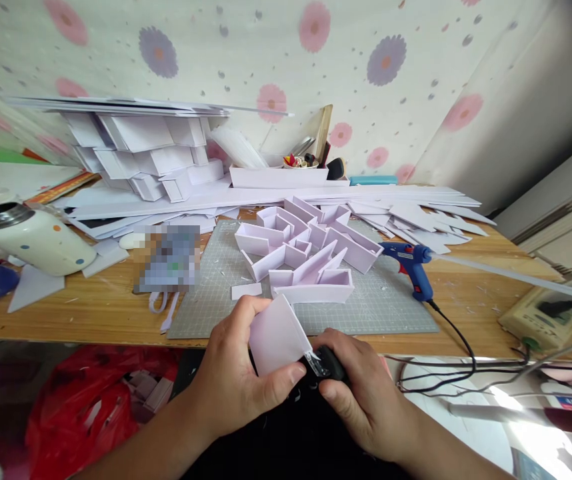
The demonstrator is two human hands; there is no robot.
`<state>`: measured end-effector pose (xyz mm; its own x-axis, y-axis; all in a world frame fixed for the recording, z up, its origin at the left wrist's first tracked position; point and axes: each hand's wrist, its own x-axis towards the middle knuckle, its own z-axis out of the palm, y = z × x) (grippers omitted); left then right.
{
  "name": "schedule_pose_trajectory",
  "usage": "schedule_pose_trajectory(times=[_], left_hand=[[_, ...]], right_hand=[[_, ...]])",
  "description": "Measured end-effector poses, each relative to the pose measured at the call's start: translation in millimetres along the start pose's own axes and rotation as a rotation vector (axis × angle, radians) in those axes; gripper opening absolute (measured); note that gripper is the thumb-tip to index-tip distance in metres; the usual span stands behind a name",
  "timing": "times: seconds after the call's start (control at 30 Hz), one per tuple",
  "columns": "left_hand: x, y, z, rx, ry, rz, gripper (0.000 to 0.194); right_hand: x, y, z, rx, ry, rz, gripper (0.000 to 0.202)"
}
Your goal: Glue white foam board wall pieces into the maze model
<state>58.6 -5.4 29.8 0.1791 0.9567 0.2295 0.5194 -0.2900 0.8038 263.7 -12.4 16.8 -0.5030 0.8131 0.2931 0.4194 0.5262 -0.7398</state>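
Observation:
Between the fingers and thumb of my left hand (241, 373) is a white foam board piece (279, 337), tilted up in front of the table's edge. My right hand (361, 387) is closed around a black-handled utility knife (330, 363). Its shiny front end touches the board's lower right corner, where a small torn sliver shows; the blade itself is hard to make out. Just beyond my hands, several open white foam board forms (311, 293) stand grouped on a grey cutting mat (216, 307). A small flat white strip (246, 291) lies beside them.
A blue glue gun (413, 267) with a long glue stick and trailing cord lies at the right. Foam board boxes (141, 137) are stacked at the back left. A white bottle (36, 237) lies left, above a red plastic bag (81, 407). Board offcuts (421, 220) cover the back right.

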Motion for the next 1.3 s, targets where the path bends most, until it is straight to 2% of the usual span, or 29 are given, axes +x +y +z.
schedule_pose_trajectory(times=[0.17,0.43,0.63,0.9,1.3], left_hand=[[-1,3,1.7,-0.056,-0.009,0.043,0.041],[-4,5,4.6,-0.087,0.004,0.03,0.043],[-8,7,3.3,-0.075,0.018,0.032,0.039],[-9,9,3.5,-0.035,0.092,-0.004,0.042],[-12,2,5.7,-0.03,0.108,0.036,0.039]], right_hand=[[-1,-2,0,-0.033,-0.013,-0.02,0.051],[-4,-5,2,-0.047,0.017,-0.059,0.051],[-6,-7,4,-0.027,0.0,-0.021,0.052],[-10,-7,6,-0.023,-0.01,0.044,0.046],[-7,-11,8,0.04,-0.043,0.08,0.047]])
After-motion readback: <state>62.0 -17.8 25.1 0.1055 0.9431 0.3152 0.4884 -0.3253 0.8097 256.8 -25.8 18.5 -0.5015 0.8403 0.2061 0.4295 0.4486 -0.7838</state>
